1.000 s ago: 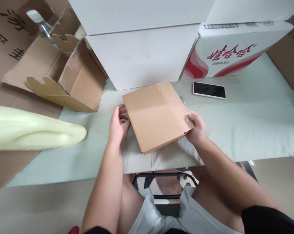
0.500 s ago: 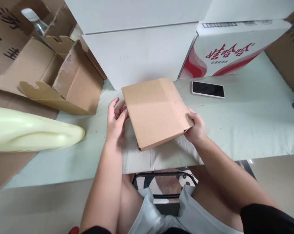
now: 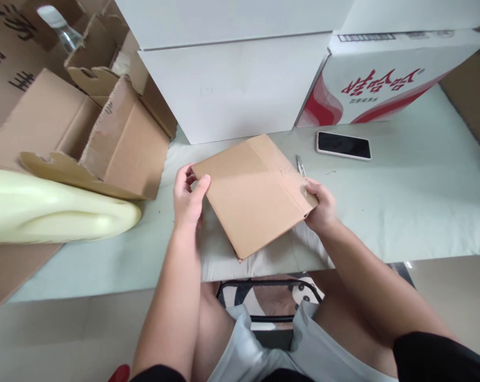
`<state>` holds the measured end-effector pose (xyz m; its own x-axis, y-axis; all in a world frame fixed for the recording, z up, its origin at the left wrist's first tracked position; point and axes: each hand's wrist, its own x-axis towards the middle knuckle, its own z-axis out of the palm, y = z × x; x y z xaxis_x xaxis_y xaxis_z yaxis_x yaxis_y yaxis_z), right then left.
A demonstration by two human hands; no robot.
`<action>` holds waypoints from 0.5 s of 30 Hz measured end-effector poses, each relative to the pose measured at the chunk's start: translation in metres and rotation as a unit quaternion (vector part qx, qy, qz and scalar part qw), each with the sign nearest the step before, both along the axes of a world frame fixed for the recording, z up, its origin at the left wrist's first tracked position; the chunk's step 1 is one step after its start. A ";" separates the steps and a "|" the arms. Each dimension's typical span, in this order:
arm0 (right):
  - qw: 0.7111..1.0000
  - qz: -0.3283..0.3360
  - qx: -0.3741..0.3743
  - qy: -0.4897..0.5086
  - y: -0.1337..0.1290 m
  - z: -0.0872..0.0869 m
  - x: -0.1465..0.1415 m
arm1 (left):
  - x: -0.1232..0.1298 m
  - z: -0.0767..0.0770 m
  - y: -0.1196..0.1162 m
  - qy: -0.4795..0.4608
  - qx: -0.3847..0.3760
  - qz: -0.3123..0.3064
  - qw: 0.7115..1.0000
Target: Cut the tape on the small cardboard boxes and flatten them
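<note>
A flat brown cardboard box [image 3: 255, 196] is held tilted between my two hands, above the cloth-covered table. Clear tape runs along its right side. My left hand [image 3: 189, 195] grips its upper left corner, thumb on top and fingers underneath. At the lower right corner my right hand [image 3: 321, 204] pinches the box with the thumb over its edge. Just past the box's right edge lies a slim metallic tool [image 3: 300, 165], partly hidden, whose kind I cannot make out. A phone [image 3: 343, 145] rests screen up to the right.
White cartons [image 3: 240, 90] stand along the back, beside a red-and-white carton [image 3: 383, 79]. On the left are an open cardboard box [image 3: 124, 143], a plastic bottle [image 3: 64, 32] and a pale yellow rounded object [image 3: 64, 209]. A pale green cloth [image 3: 407, 207] covers the table.
My left hand has closed on the box's upper left corner, where it was loosely beside the edge. The box has turned slightly, and the slim metallic tool behind it now shows.
</note>
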<state>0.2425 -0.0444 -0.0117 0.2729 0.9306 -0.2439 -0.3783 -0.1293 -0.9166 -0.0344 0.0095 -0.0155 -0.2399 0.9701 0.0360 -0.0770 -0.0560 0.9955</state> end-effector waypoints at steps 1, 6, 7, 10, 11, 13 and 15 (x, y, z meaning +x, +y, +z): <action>1.000 0.000 0.002 -0.005 0.001 0.000 0.002 | 0.001 0.003 -0.002 -0.007 -0.001 0.006 1.000; 0.999 -0.043 0.025 -0.007 0.008 -0.003 0.012 | 0.006 0.014 -0.003 -0.049 -0.003 0.022 0.999; 0.998 -0.051 0.023 0.003 0.009 -0.003 0.014 | 0.006 0.015 -0.002 -0.053 0.002 0.020 0.998; 0.998 -0.066 0.013 0.022 0.012 -0.006 0.019 | 0.007 0.014 0.001 -0.053 0.003 0.025 0.998; 0.997 -0.068 0.010 0.022 0.013 -0.006 0.019 | 0.008 0.014 0.002 -0.045 0.001 0.032 0.998; 0.997 -0.069 0.006 0.022 0.013 -0.007 0.020 | 0.007 0.014 0.002 -0.023 0.000 0.045 0.999; 0.998 -0.066 0.008 0.019 0.013 -0.009 0.021 | 0.007 0.014 0.001 -0.009 -0.010 0.051 0.999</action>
